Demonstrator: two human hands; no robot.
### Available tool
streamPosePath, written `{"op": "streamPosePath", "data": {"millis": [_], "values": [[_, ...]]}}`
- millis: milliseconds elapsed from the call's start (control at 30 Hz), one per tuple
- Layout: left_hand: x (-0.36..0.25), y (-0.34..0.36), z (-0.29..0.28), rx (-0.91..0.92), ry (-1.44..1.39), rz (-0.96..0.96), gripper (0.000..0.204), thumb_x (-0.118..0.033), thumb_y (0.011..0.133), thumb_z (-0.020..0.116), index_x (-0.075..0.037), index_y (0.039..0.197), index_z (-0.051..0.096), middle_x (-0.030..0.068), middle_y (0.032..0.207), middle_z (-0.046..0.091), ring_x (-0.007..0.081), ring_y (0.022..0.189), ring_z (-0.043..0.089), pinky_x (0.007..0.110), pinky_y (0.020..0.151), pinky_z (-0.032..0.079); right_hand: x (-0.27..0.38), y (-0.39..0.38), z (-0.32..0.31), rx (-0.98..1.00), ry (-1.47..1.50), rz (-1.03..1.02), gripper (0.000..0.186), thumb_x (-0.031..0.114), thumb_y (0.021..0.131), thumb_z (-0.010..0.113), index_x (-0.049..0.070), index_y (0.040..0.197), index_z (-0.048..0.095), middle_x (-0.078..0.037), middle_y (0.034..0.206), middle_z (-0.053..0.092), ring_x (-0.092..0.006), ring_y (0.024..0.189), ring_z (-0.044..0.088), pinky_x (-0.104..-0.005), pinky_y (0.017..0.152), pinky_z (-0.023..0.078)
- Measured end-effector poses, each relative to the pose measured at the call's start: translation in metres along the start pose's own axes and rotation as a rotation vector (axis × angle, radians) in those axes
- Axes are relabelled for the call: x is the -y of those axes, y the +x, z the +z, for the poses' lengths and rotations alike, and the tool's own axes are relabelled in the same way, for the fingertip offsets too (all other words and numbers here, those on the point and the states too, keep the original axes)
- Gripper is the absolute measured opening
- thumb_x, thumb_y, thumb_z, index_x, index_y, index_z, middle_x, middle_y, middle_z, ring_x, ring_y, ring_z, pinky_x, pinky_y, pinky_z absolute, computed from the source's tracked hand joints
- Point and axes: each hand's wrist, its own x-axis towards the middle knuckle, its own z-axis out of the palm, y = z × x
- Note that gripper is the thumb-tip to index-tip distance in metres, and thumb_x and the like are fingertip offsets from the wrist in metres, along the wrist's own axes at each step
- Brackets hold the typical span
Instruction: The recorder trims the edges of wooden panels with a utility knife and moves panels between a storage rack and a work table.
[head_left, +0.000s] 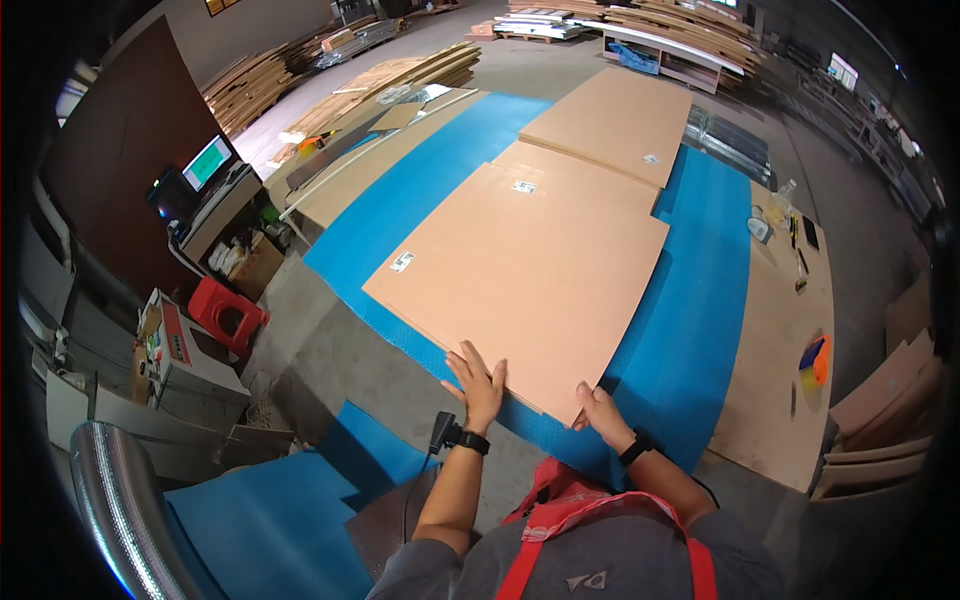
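Peach-coloured boards (530,260) lie in overlapping sheets on a blue textured mat (700,300) over the table, with small white labels on them. My left hand (478,385) rests at the near edge of the top board, fingers spread. My right hand (600,410) grips that board's near right corner, with its fingertips partly hidden. Black bands circle both my wrists, and the left one carries a small black device (443,432) with a cable.
A bare board (760,400) at right holds small tools, bottles and a tape roll (815,360). A red stool (225,315) and computer desk stand left. A metal roller (115,500) is at lower left. Stacked wood (240,95) lies behind; cut boards lean at far right.
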Motion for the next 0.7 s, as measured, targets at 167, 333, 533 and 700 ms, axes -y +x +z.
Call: {"op": "streamPosePath", "data": {"millis": [167, 333, 533, 700], "values": [[-0.025, 0.01, 0.01, -0.085, 0.323, 0.129, 0.081, -0.055, 0.097, 0.038, 0.0, 0.151, 0.013, 0.0394, 0.15, 0.012, 0.047, 0.144, 0.002, 0.067, 0.108, -0.009, 0.027, 0.024, -0.019, 0.064, 0.0, -0.019, 0.055, 0.047, 0.101, 0.039, -0.004, 0.103, 0.057, -0.014, 0.078, 0.067, -0.0195, 0.063, 0.068, -0.0279, 0.053, 0.055], [-0.04, 0.038, 0.021, -0.126, 0.428, 0.125, 0.076, -0.052, 0.098, 0.034, 0.001, 0.15, 0.018, 0.0407, 0.147, 0.019, 0.048, 0.144, 0.008, 0.065, 0.11, -0.006, 0.042, 0.057, -0.028, 0.041, -0.01, 0.035, 0.056, 0.048, 0.1, 0.038, -0.005, 0.1, 0.058, -0.016, 0.077, 0.068, -0.0204, 0.062, 0.068, -0.0278, 0.054, 0.056], [-0.046, 0.085, 0.037, -0.166, 0.505, 0.164, 0.074, -0.051, 0.099, 0.034, 0.001, 0.149, 0.02, 0.0419, 0.145, 0.023, 0.0495, 0.142, 0.013, 0.064, 0.112, 0.0, 0.077, 0.091, -0.038, -0.121, -0.384, 0.055, 0.058, 0.051, 0.096, 0.044, -0.004, 0.089, 0.061, -0.014, 0.066, 0.067, -0.0192, 0.056, 0.067, -0.0291, 0.053, 0.053], [-0.053, 0.124, 0.052, -0.169, 0.54, 0.23, 0.075, -0.052, 0.099, 0.034, 0.001, 0.149, 0.021, 0.0425, 0.143, 0.026, 0.0508, 0.14, 0.017, 0.064, 0.112, 0.006, 0.096, 0.117, -0.053, -0.165, -0.508, 0.1, 0.062, 0.06, 0.092, 0.045, 0.002, 0.076, 0.062, -0.009, 0.059, 0.065, -0.0159, 0.05, 0.063, -0.0282, 0.053, 0.05]]}}
